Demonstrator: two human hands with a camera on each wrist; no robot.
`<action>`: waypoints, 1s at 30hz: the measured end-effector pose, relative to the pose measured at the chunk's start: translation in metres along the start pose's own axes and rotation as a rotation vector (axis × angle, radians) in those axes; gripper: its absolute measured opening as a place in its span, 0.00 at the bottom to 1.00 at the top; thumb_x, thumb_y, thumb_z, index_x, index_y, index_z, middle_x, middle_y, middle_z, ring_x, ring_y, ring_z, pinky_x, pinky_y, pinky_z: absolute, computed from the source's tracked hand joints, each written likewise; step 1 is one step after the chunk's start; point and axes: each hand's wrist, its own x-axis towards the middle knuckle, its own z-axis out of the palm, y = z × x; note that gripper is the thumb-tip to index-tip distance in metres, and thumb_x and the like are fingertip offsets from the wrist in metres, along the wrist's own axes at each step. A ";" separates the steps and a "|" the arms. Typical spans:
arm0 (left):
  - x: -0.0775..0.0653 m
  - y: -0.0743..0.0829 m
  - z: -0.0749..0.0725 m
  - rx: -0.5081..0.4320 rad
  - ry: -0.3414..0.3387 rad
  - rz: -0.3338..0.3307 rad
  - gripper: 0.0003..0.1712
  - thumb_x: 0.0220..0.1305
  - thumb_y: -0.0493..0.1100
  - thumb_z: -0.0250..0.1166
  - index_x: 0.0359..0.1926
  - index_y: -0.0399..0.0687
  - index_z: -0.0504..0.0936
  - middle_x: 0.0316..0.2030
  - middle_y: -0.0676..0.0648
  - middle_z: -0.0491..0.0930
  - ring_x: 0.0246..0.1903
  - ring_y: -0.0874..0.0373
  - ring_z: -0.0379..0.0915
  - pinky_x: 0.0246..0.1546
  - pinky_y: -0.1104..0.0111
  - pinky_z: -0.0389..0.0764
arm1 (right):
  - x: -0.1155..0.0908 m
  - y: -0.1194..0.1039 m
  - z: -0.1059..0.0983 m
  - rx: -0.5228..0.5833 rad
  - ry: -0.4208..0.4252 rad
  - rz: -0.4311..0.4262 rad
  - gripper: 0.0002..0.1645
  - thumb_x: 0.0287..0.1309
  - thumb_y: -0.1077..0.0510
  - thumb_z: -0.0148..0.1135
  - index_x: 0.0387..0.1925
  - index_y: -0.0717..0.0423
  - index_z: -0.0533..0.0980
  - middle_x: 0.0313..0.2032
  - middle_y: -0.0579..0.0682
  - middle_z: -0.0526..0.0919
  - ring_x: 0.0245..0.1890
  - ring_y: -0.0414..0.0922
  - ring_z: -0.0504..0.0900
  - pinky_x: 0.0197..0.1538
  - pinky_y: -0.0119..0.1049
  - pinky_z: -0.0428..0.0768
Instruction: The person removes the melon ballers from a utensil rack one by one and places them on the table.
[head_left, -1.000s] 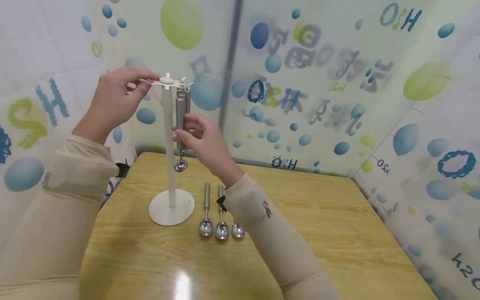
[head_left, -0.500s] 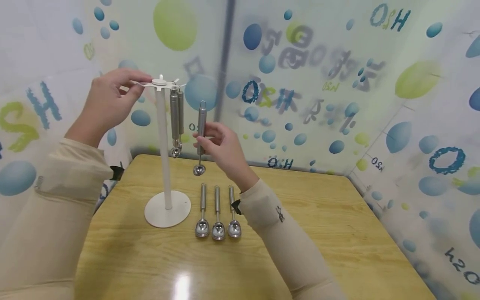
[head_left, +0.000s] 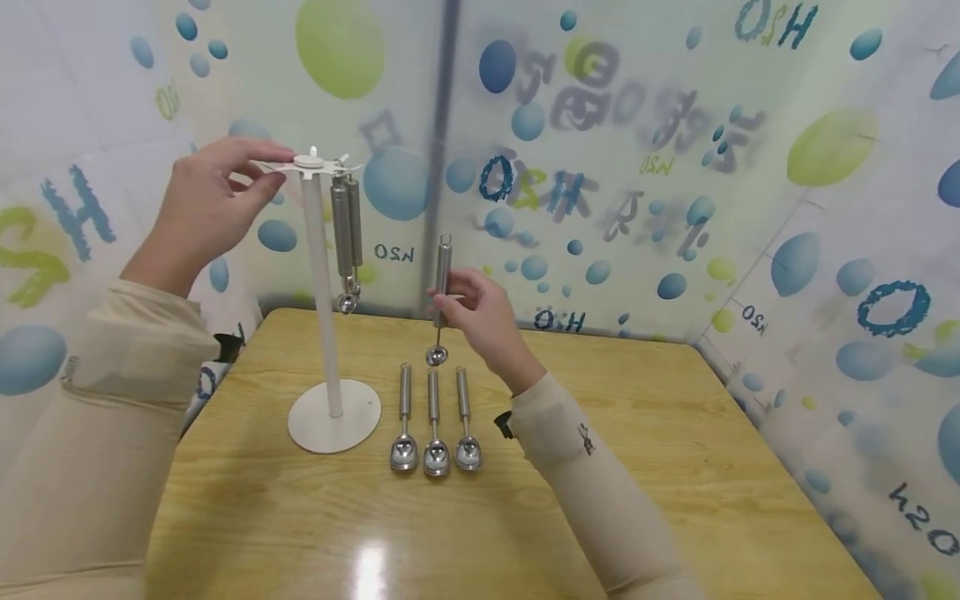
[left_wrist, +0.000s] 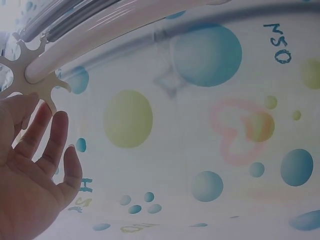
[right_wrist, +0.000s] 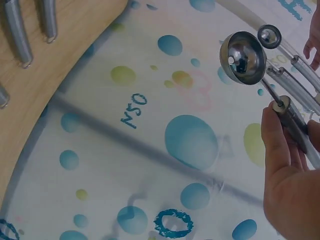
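My right hand (head_left: pixel 491 325) pinches the grey steel handle of a round-bowled scoop (head_left: pixel 444 265). The scoop hangs bowl down above the table's back part; its hollow bowl shows in the right wrist view. With thumb and fingers, my left hand (head_left: pixel 206 200) pinches one arm of the white hanging stand (head_left: pixel 322 325) at its top. More small scoops (head_left: pixel 343 229) hang from hooks on the stand's right side. Their handles overlap, so part of them is hidden. In the left wrist view, the lower fingers of my left hand (left_wrist: pixel 37 175) are loosely spread.
Three larger steel scoops (head_left: pixel 435 457) lie side by side on the wooden table (head_left: pixel 637 467), handles pointing away from me. Left of them stands the stand's round white base (head_left: pixel 352 433). Patterned walls (head_left: pixel 622 208) close off the back and sides.
My right hand has taken one round-bowled scoop off the stand and carried it to the right and lower. My left hand keeps its hold on the stand's top.
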 end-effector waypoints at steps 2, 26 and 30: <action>0.000 0.000 0.000 0.002 -0.001 -0.004 0.19 0.75 0.42 0.59 0.63 0.53 0.81 0.59 0.46 0.79 0.42 0.76 0.70 0.46 0.81 0.73 | -0.004 0.008 -0.009 -0.003 0.008 0.016 0.17 0.72 0.62 0.60 0.59 0.60 0.75 0.50 0.56 0.85 0.48 0.54 0.86 0.48 0.43 0.85; -0.004 0.002 0.002 0.027 -0.014 -0.053 0.21 0.75 0.45 0.58 0.66 0.58 0.78 0.63 0.48 0.76 0.43 0.76 0.68 0.48 0.80 0.72 | -0.033 0.061 -0.070 -0.069 0.130 0.240 0.19 0.72 0.62 0.60 0.59 0.65 0.71 0.53 0.62 0.81 0.50 0.58 0.86 0.50 0.43 0.85; -0.004 0.003 0.003 0.032 -0.018 -0.057 0.21 0.76 0.45 0.58 0.67 0.59 0.78 0.64 0.48 0.76 0.44 0.76 0.67 0.48 0.80 0.72 | -0.035 0.065 -0.076 -0.068 0.153 0.262 0.20 0.71 0.61 0.61 0.60 0.66 0.71 0.52 0.61 0.81 0.48 0.54 0.87 0.50 0.42 0.85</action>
